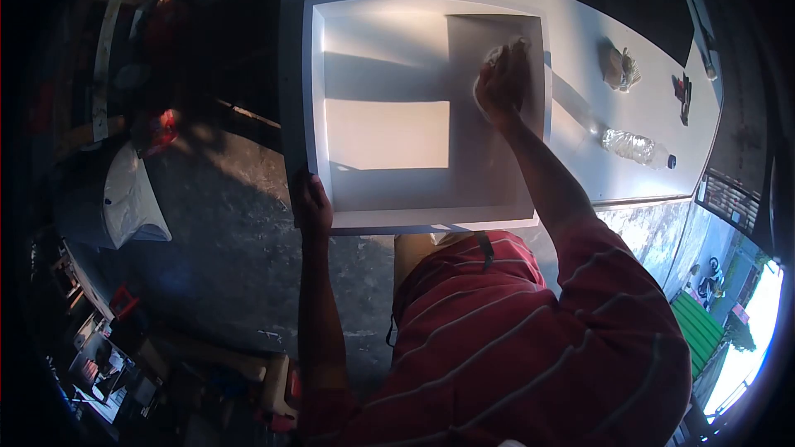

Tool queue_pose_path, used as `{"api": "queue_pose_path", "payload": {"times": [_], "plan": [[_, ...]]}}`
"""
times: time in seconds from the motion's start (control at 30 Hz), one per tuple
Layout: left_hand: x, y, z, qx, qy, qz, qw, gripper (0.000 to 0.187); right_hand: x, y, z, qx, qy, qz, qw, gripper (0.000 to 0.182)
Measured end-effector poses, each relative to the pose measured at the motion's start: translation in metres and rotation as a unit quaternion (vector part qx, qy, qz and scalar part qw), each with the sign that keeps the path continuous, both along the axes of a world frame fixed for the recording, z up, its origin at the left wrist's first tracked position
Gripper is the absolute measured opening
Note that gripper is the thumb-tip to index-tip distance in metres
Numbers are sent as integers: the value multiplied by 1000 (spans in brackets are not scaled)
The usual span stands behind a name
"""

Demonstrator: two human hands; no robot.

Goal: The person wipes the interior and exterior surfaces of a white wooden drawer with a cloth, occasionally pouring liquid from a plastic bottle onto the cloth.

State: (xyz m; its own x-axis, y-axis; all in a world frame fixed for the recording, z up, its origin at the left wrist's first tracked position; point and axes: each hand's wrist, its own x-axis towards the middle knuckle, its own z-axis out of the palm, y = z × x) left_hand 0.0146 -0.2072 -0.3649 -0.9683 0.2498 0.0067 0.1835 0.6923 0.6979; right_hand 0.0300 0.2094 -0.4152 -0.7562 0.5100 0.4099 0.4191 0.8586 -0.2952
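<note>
A shallow white open box (316, 91) with low walls lies on the white tabletop (571, 21). My left hand (315, 207) is wrapped round the box's near left corner, thumb on the rim. My right hand (503, 87) is inside the box, toward its far right, closed on a whitish wad that looks like a cloth (495, 55) and pressed to the bottom panel. Its fingers are partly in shadow. Sunlit patches and dark shadow bands cross the panel.
Right of the box, a clear plastic bottle (633, 147) lies on its side, below a crumpled clear bag (621, 69) and a small dark tool (682, 98). A curved white panel (132, 194) stands on the left over the concrete floor (224, 273). Clutter lies lower left.
</note>
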Motion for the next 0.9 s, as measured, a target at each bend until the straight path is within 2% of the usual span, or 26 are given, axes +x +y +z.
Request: {"api": "queue_pose_path", "payload": {"times": [0.07, 0.13, 0.17, 0.2, 0.27, 0.3, 0.33, 0.37, 0.4, 0.43, 0.5, 0.6, 0.63, 0.7, 0.73, 0.83, 0.9], "plan": [[0, -2, -2, -11, 7, 1, 1000, 29, 36, -43, 5, 43, -136, -17, 990, 57], [0, 0, -1, -13, 23, -7, 1000, 29, 49, -94, 18, -120, -168, 191, 960, 59], [-1, 1, -1, -16, 23, -5, 1000, 29, 50, -117, 21, -50, -179, 284, 941, 60], [-1, 1, 0, -16, 15, -6, 1000, 29, 35, -131, 17, -69, -186, 346, 917, 60], [-1, -1, 2, -24, 4, -2, 1000, 29, -23, -141, 16, -77, -142, 356, 920, 57], [-2, 0, 2, -24, -21, 3, 999, 29, -59, -144, 16, -52, -148, 316, 936, 55], [1, -1, 4, -26, -49, 9, 998, 29, -94, -148, 6, -51, -102, 274, 955, 56], [4, -2, 5, -35, -57, 13, 998, 29, -122, -154, 7, -7, -135, 235, 962, 56], [3, 0, 6, -24, -37, 7, 999, 29, -136, -162, 7, -36, -116, 252, 960, 58], [-1, 2, 8, -12, -15, -2, 1000, 29, -134, -176, 2, -16, -98, 295, 950, 61], [-1, 2, 8, -5, -1, -5, 1000, 29, -94, -209, 22, -14, -175, 356, 918, 63], [-1, -1, 0, 5, 6, 0, 1000, 30, -20, -224, 34, -6, -197, 494, 847, 59], [-1, -2, -2, 13, -3, 3, 1000, 30, 5, -228, 28, -21, -197, 542, 817, 57], [-5, 0, -1, 28, -11, 2, 1000, 30, 40, -223, 18, -120, -237, 655, 707, 55], [-4, 0, 1, 25, -12, -5, 1000, 30, 44, -216, 12, -22, -195, 653, 731, 55], [-3, 0, 5, 16, -30, -9, 999, 29, 42, -154, 12, -54, -172, 663, 727, 55], [-3, -2, 1, -1, -11, -8, 1000, 34, 39, -104, 22, 29, -261, 540, 800, 54]]}}
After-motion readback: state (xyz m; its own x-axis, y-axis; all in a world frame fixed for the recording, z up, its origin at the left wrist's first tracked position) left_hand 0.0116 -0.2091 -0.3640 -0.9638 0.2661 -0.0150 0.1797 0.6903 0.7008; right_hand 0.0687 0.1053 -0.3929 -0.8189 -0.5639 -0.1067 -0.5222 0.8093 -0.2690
